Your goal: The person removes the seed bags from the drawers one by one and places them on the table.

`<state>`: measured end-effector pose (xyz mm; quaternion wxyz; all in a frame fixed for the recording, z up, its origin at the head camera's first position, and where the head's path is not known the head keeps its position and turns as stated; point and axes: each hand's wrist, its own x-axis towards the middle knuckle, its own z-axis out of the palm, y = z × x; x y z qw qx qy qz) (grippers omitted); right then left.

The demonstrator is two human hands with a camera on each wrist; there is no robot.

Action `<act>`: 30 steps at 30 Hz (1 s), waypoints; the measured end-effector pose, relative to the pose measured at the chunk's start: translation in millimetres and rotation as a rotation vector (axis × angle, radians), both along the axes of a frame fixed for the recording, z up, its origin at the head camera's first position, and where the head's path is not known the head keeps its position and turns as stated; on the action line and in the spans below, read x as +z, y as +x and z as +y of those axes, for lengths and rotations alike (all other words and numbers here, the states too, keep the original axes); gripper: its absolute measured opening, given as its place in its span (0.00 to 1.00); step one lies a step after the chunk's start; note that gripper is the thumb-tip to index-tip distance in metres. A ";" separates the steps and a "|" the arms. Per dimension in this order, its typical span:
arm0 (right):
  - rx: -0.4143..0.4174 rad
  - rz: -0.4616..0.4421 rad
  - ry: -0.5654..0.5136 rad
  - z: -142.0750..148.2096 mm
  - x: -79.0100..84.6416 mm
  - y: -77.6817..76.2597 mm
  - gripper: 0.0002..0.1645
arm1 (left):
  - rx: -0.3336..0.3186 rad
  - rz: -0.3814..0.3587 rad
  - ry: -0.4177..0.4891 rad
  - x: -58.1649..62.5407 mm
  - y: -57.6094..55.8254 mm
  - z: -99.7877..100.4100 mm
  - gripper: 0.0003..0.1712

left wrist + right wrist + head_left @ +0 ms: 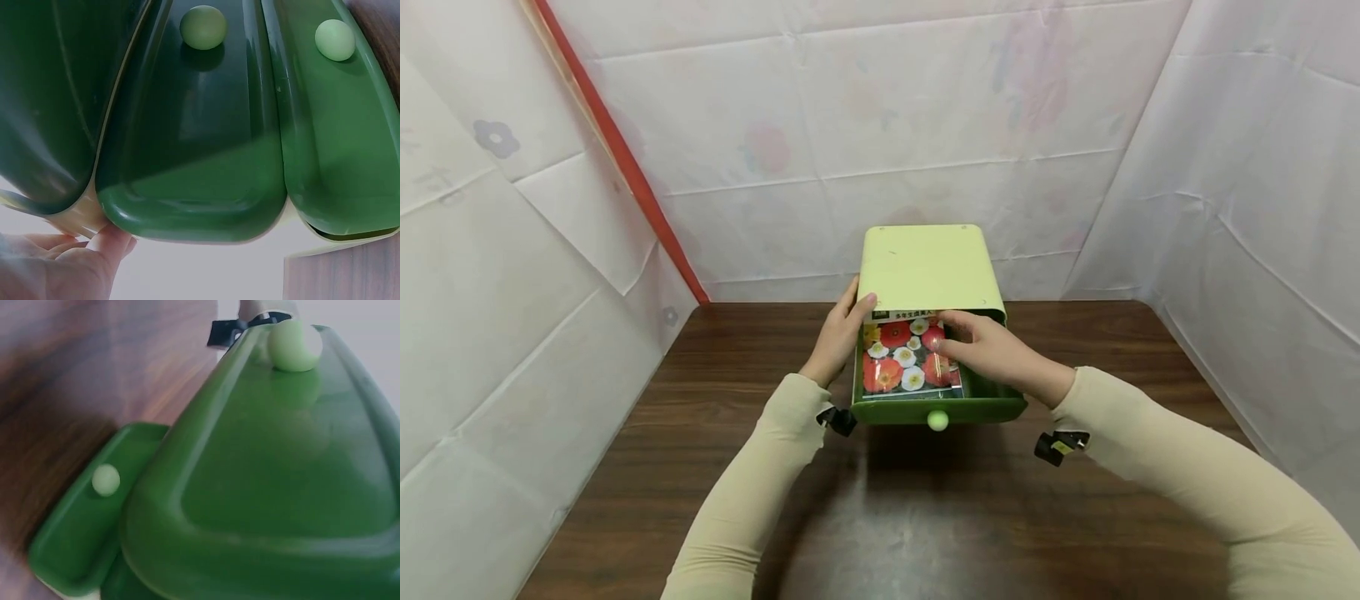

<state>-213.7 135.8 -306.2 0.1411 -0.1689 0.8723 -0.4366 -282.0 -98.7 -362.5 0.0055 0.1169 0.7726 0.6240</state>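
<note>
A pale green cabinet (928, 265) stands on the table with its dark green top drawer (917, 412) pulled out. Inside, at the drawer's left, lies a glossy flower-picture packet (904, 367) with red, white and yellow blooms and printed text along its top. My right hand (988, 348) reaches into the drawer, its thumb and forefinger spread apart over the packet's right edge; the other fingers are partly hidden. Against the cabinet's left side rests my left hand (837, 335), thumb at the top front edge. The left wrist view shows this hand (69, 265) beside the casing.
Below the pulled-out drawer are two further drawer fronts, a middle one (194, 156) and a lower one (344, 137), each with a round knob. Brown wooden table (730, 500) surrounds the cabinet. White sheeting (925, 125) hangs behind and at both sides.
</note>
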 end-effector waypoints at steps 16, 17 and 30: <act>-0.066 -0.279 -0.359 4.6 0.8 -5.8 0.37 | 0.004 0.015 -0.011 1.4 0.8 -1.1 0.44; -0.067 -0.294 -0.361 4.5 -0.2 -6.8 0.37 | 0.001 0.012 -0.012 1.1 0.7 -1.1 0.44; -0.110 -0.361 -0.244 -6.9 -15.0 -10.1 0.28 | -0.033 0.006 -0.008 3.4 5.2 0.0 0.41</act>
